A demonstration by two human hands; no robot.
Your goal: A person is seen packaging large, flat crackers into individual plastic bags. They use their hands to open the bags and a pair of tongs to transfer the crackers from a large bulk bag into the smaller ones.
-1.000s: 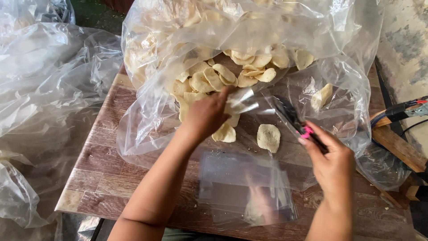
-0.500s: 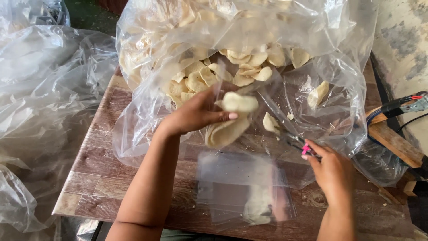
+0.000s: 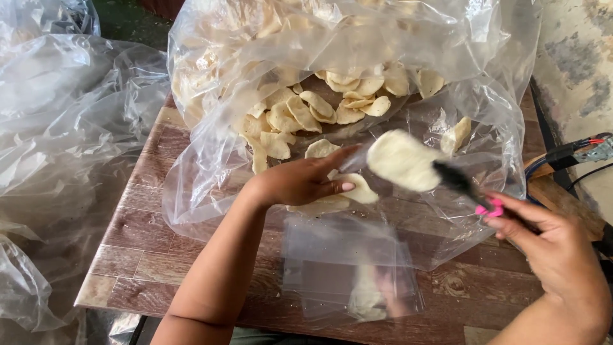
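A wooden tabletop (image 3: 147, 249) carries a big clear bag (image 3: 211, 185) of crackers. The left hand (image 3: 300, 182) clamps several crackers (image 3: 357, 190) mid-table; the right hand (image 3: 555, 255) grips black tongs (image 3: 463, 184) pinching 1 cracker (image 3: 402, 160).

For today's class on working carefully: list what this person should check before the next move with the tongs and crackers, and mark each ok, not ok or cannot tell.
1. Cracker gripped by the tongs: ok.
2. Right hand firm on the tongs: ok.
3. Left hand holds a stack of crackers: ok.
4. Small clear bags lie flat on the table: ok.
5. Small bag open: cannot tell.
6. Big bag mouth open: ok.
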